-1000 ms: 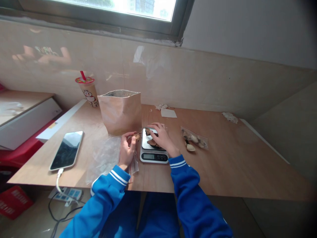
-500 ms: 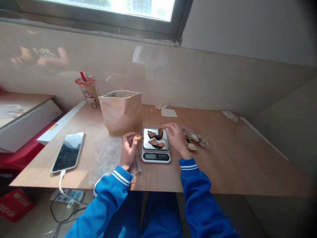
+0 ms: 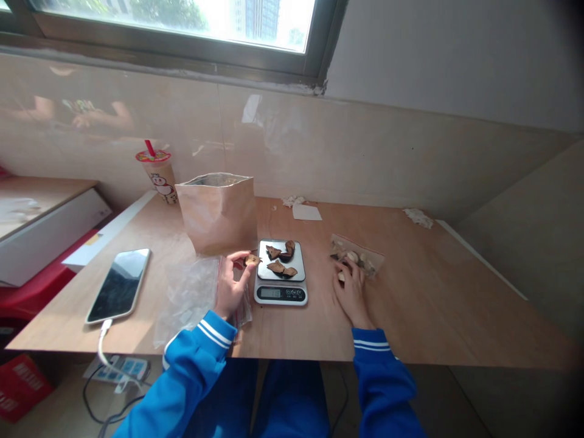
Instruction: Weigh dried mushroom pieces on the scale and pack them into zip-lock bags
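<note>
My left hand [image 3: 232, 283] pinches a brown dried piece [image 3: 252, 260] at the left edge of the kitchen scale [image 3: 280, 294]. Several similar curled dried pieces [image 3: 281, 268], dark on one side, lie on the scale's metal plate. The lit display has digits too small to read surely. To the right, my right hand [image 3: 351, 292] rests on the table, its bent fingers closed over a pale slice [image 3: 341, 277] that they mostly hide. Just beyond those fingers lies a clear zip bag [image 3: 369, 258] with pale pieces in it.
An open brown paper pouch [image 3: 219, 213] stands behind my left hand, near a drink cup [image 3: 159, 176] with a red straw. Crumpled clear bags [image 3: 187, 298] lie under my left wrist. A phone [image 3: 119, 286] on a charging cable is farther left. A white card [image 3: 307, 212] lies near the wall.
My right hand has moved from the scale's right edge to the pale slices by the zip bag. My left hand still holds its piece beside the scale. The view has shifted slightly.
</note>
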Tool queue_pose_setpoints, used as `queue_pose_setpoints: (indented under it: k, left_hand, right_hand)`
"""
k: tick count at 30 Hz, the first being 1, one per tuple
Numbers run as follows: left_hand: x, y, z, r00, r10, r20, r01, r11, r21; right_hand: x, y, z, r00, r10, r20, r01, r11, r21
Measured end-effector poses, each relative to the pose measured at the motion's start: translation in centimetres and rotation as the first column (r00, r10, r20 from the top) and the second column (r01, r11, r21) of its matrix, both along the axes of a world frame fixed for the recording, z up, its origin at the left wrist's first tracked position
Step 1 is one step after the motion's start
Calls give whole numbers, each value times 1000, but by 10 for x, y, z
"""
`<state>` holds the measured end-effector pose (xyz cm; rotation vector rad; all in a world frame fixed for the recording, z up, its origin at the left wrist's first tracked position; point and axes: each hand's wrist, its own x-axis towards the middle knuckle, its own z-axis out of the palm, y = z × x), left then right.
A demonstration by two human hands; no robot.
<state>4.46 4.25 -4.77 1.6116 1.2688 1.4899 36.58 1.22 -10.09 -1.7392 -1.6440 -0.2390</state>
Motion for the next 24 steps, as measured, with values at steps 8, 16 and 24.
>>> queue_pose_setpoints:
  k: [8,16,24]
  left_hand:
    - [0,0,3,983,-144,-117,152,986,62]
    - [0,-1,2,963,-222,-155,232,971,54]
    - [6,5,-2,922,-266,-280,271,962,-24]
  right_hand:
    - [-1,1,-1,997,27,-70,-24,998,51]
    - [1,0,4,984,58,-166,-47,996,70]
    - [1,0,3,976,51,-214,-33,996,84]
